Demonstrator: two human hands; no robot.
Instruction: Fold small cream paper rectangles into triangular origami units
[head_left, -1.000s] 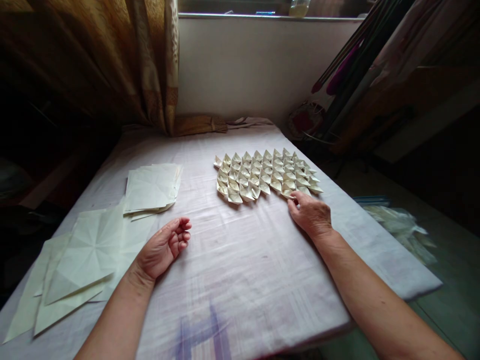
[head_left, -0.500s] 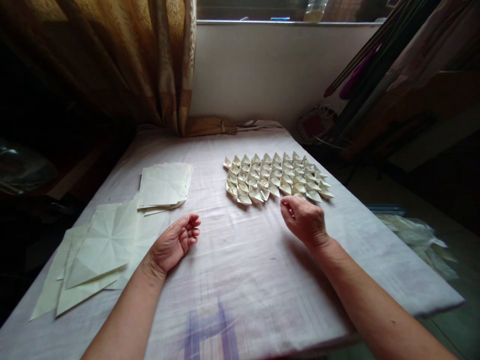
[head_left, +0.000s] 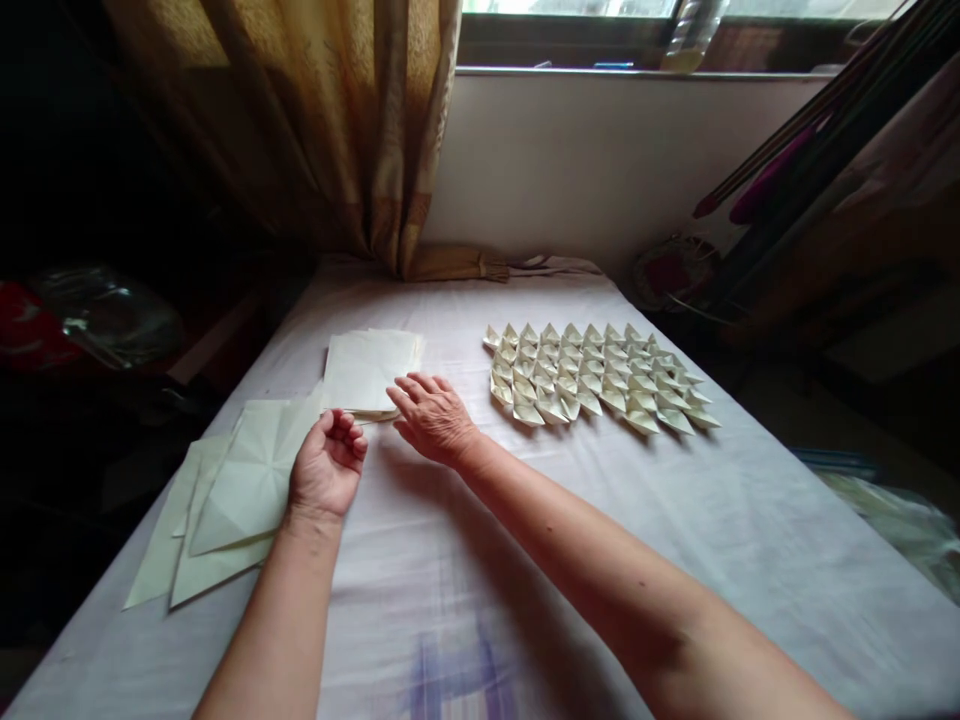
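Note:
My left hand [head_left: 328, 465] is palm up with loosely curled fingers and nothing visible in it. Its fingertips are by the near left corner of a stack of pale square paper sheets [head_left: 367, 365]. Over the stack's near right corner reaches my right hand [head_left: 431, 415], palm down, fingers stretched and apart; whether it touches the top sheet I cannot tell. Left of my left hand, larger creased paper sheets [head_left: 247, 480] lie fanned out and overlapping. To the right stand small folded paper boats [head_left: 592, 375], set close together in several rows.
A white cloth with purple marks covers the table [head_left: 465, 600]. A gold curtain [head_left: 375, 130] hangs down to its far left edge, before a white wall [head_left: 555, 160]. A bottle [head_left: 686, 40] stands on the window sill. Plastic bags [head_left: 892, 510] lie beyond the right edge.
My right hand has left the paper boats and crossed left to the paper stack, its fingers spreading. My left hand has turned and moved to the stack's near corner. The camera view has shifted left.

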